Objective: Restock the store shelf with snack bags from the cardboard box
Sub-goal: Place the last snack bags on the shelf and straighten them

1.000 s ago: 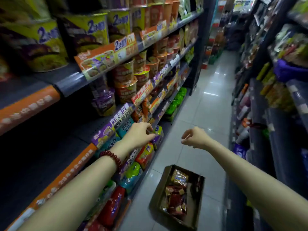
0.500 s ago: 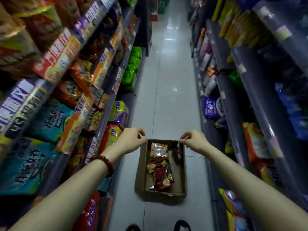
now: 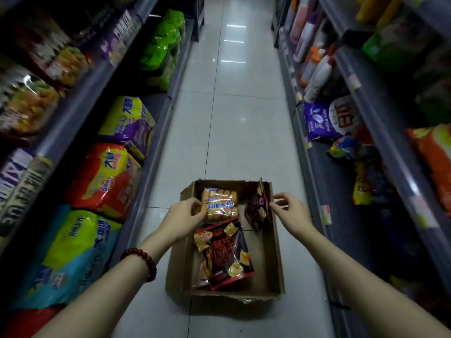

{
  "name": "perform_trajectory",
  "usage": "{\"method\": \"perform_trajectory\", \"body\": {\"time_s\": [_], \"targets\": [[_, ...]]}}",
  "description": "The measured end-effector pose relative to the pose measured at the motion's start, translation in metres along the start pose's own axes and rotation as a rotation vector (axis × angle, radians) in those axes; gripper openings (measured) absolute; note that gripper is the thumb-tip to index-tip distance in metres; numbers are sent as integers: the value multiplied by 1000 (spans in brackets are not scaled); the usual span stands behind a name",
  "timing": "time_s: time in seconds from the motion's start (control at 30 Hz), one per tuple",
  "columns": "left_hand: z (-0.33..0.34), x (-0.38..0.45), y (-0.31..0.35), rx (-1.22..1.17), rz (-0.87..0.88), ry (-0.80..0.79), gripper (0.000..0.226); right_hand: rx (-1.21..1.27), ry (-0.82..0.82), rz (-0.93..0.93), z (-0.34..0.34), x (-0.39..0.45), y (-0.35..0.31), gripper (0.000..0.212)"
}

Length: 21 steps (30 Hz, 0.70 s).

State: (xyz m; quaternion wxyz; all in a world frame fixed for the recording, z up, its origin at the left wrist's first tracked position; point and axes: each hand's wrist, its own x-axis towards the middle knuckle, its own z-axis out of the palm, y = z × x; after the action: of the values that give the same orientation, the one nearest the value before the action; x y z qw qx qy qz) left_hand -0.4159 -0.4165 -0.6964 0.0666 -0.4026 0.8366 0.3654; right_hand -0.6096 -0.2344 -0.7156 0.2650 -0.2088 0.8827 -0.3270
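Both arms were stretched out and down toward the cardboard box [image 3: 274,259], which sat on the tiled floor [image 3: 231,132] in the middle of the aisle, between the two runs of shelving.

The left hand [image 3: 181,220] had come in over the box's left wall, palm turned inward, wrist a bit bent, with a red bead bracelet [image 3: 142,261] on that forearm. Its fingertips were right at the left edge of the clear cake bag [image 3: 219,203] lying at the far end of the box. It looked like a pinch on that edge, thumb on top, but whether it actually had a grip was hard to call, so can't tell there.

The right hand [image 3: 290,209] hovered by the box's right wall, fingers loosely curled and spread, thumb and forefinger apart. Its fingertips were just beside the small dark bag [image 3: 257,207] that stood upright against the right wall near the far right corner. It wasn't holding anything as far as could be seen.

A bigger dark cracker bag [image 3: 224,252] lay flat along the middle of the box, its top edge overlapping the near end of the cake bag.

The left-hand shelf [image 3: 146,167] at floor level was packed with large noodle multipacks [image 3: 107,176] in red, yellow-green and blue.
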Motion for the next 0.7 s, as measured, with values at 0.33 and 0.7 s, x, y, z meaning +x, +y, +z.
{"method": "perform_trajectory", "body": {"time_s": [0.33, 0.7], "targets": [[130, 66, -96, -105, -20, -5, 37, -51, 175, -135, 101, 67, 102, 33], [215, 68, -136, -260, -185, 12, 47, 160, 210, -103, 142, 68, 135, 72]]}}
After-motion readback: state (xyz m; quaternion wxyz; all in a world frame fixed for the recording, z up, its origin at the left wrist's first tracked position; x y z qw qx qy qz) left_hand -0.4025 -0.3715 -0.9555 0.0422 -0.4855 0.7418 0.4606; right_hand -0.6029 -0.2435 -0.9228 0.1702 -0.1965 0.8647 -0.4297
